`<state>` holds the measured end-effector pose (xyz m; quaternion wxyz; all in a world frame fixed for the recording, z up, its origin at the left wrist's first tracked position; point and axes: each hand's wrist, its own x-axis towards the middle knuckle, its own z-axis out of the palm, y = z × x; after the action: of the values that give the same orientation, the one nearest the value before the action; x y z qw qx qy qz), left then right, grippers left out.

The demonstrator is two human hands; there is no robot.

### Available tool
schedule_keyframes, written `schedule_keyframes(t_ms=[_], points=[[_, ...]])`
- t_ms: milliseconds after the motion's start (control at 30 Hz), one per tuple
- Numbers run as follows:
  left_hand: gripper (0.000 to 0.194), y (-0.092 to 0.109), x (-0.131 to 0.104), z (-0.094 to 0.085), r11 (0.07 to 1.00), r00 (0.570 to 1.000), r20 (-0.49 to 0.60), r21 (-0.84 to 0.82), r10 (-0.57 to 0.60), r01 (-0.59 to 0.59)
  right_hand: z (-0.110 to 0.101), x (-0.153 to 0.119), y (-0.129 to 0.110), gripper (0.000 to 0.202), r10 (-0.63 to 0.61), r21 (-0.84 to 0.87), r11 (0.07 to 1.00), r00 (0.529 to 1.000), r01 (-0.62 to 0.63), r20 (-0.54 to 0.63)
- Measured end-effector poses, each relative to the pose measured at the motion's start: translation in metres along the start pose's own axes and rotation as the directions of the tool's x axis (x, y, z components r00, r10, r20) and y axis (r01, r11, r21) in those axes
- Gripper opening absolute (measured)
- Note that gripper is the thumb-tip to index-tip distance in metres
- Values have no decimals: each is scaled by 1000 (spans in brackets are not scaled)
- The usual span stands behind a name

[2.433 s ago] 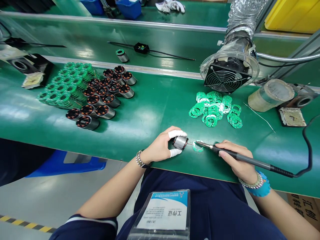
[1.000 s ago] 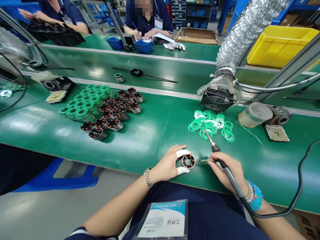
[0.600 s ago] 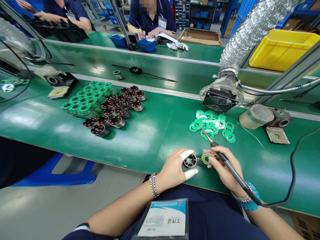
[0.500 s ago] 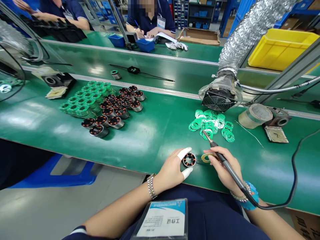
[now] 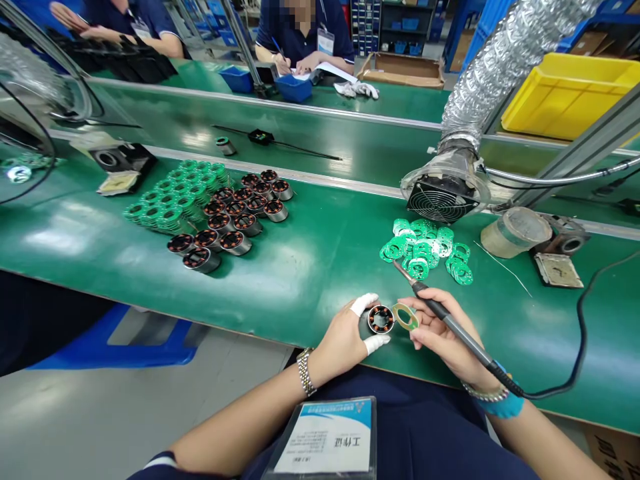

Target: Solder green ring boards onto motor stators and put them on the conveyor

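Observation:
My left hand (image 5: 349, 333), with white covers on thumb and forefinger, grips a round motor stator (image 5: 371, 321) with copper windings and a metal rim. My right hand (image 5: 443, 327) holds a soldering iron (image 5: 445, 317) across the palm, its tip pointing up and left. The fingers of that same hand also hold a ring-shaped circuit board (image 5: 413, 323) on edge, right beside the stator. Whether the board touches the stator I cannot tell. Loose green ring boards (image 5: 421, 248) lie in a pile beyond my hands.
Stators (image 5: 235, 243) stand in rows at left, beside stacked green boards (image 5: 165, 207). A fan with a foil duct (image 5: 440, 199), a tub (image 5: 515, 232) and a soldering-iron stand (image 5: 560, 267) are at right. Across the bench a person (image 5: 305, 40) writes.
My right hand has tilted the ring board upright and brought it close to the stator. The soldering iron's tip has shifted left. My left hand keeps its hold.

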<state>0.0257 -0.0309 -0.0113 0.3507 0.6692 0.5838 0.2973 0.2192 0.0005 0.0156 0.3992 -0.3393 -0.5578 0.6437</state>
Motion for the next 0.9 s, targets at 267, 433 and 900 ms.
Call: schedule_keyframes(t_ms=[267,433,900], points=[[49,-3,2,-3,996,996,7,-29,84,-84,-9,9,1,45,11,-14,1000,964,-7,264],[54,-3,1,0,999,999,-17,-13,35,-35,-11,13,1,42,-19,-120,991,945,61,327],[45,-2,0,2,997,996,-56,-30,75,-77,7,23,2,39,-122,-643,741,980,195,158]])
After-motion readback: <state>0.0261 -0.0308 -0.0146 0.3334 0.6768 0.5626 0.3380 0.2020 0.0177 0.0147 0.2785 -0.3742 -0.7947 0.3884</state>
